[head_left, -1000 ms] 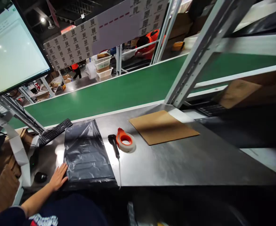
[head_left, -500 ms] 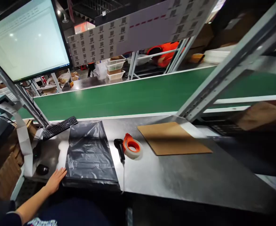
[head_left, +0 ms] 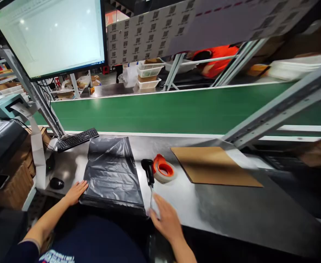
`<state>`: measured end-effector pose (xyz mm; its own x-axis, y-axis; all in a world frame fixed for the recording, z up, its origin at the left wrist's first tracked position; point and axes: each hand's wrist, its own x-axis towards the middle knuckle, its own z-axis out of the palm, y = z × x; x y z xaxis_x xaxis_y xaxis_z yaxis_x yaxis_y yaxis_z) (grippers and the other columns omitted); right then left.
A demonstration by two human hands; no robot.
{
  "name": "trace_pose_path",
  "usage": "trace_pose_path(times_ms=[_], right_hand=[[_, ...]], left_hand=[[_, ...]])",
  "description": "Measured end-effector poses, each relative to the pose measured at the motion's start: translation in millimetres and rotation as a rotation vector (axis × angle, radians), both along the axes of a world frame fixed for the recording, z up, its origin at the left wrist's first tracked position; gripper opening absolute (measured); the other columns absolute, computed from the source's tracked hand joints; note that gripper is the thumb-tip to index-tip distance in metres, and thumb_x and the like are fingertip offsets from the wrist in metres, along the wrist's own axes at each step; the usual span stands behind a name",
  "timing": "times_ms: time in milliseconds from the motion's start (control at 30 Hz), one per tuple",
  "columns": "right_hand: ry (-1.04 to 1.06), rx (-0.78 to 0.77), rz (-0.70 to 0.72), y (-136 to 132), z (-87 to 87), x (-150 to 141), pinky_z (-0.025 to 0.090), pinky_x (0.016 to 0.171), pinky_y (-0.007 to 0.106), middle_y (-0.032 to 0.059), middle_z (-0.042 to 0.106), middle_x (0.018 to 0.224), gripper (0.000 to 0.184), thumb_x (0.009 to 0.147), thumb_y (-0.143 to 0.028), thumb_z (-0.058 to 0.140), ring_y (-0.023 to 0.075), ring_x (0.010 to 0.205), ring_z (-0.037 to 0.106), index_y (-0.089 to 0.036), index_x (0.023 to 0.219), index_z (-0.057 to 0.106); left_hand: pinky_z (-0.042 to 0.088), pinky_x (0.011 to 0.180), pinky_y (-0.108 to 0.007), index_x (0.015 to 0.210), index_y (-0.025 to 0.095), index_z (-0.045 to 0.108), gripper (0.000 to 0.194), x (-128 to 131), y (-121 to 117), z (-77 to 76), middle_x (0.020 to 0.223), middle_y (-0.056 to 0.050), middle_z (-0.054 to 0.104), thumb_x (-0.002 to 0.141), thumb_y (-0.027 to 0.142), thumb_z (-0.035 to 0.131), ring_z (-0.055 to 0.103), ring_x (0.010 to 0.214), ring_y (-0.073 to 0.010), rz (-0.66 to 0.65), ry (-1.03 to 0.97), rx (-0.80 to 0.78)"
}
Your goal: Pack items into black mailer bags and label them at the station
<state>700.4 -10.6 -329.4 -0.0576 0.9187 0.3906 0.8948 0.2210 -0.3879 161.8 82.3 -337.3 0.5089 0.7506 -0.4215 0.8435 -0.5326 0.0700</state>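
A black plastic mailing bag lies flat on the metal table, its near side at the front edge. My left hand rests on the bag's left edge with its fingers stretched out. Over the table's front edge, right of the bag, is my right hand. Its thumb stands apart from the somewhat blurred fingers, and nothing shows in its grasp. The white cable of a black barcode scanner runs close by its fingertips; whether they touch is unclear. Against the scanner sits an orange tape dispenser with a clear roll.
A flat cardboard sheet lies to the right on the metal table. At left are a mouse, a keyboard and a monitor. Behind the table runs a green conveyor belt; a slanted metal post rises at right.
My right hand has come into view at the table's front edge. My left hand stays on the bag's left edge. The camera view has shifted, so the scene sits farther right.
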Motion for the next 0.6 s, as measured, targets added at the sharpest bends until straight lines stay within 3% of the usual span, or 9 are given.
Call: trace_pose_path(times_ms=[100, 233, 333, 400, 600], right_hand=[[-0.218, -0.17, 0.382, 53, 3.3, -28, 0.035, 0.132, 0.066, 0.0205, 0.041, 0.173, 0.1, 0.067, -0.02, 0.057, 0.0415, 0.161, 0.04, -0.008, 0.165, 0.046], [-0.356, -0.312, 0.599, 62, -19.3, -40, 0.028, 0.135, 0.064, 0.0239, 0.035, 0.174, 0.119, 0.052, -0.018, 0.061, 0.0439, 0.162, 0.035, -0.004, 0.168, 0.039], [-0.364, -0.228, 0.628, 51, -42.8, -40, 0.03, 0.134, 0.06, 0.022, 0.036, 0.174, 0.123, 0.05, -0.013, 0.065, 0.0442, 0.16, 0.039, -0.008, 0.169, 0.038], [-0.372, -0.137, 0.596, 47, -53.2, -39, 0.035, 0.133, 0.058, 0.0156, 0.039, 0.174, 0.12, 0.054, -0.006, 0.061, 0.0385, 0.159, 0.043, -0.017, 0.171, 0.036], [-0.363, -0.018, 0.525, 43, -63.9, -37, 0.049, 0.125, 0.053, 0.0033, 0.051, 0.168, 0.106, 0.068, 0.007, 0.041, 0.0259, 0.152, 0.052, -0.03, 0.167, 0.042]], left_hand=[[0.011, 0.141, -0.052, 0.177, 0.026, 0.013, 0.119, -5, -1, 0.7, 0.184, -0.01, 0.01, 0.071, 0.006, 0.063, 0.008, 0.172, -0.0263, 0.003, -0.036, -0.006], [0.011, 0.141, -0.05, 0.176, 0.028, 0.018, 0.116, -18, -10, 5.4, 0.184, -0.006, 0.014, 0.071, 0.001, 0.058, 0.013, 0.172, -0.0241, -0.001, -0.008, -0.032], [0.014, 0.141, -0.049, 0.175, 0.03, 0.027, 0.11, -27, -17, 6.3, 0.183, -0.003, 0.021, 0.073, 0.001, 0.056, 0.021, 0.17, -0.0262, 0.02, -0.06, -0.05], [0.013, 0.141, -0.048, 0.173, 0.029, 0.033, 0.104, -30, -21, 6.3, 0.182, -0.001, 0.025, 0.075, 0.002, 0.054, 0.026, 0.169, -0.029, 0.038, -0.131, -0.044], [0.013, 0.14, -0.054, 0.173, 0.025, 0.033, 0.099, -35, -23, 10.3, 0.182, -0.004, 0.023, 0.078, 0.006, 0.05, 0.024, 0.169, -0.0283, -0.019, -0.136, -0.049]])
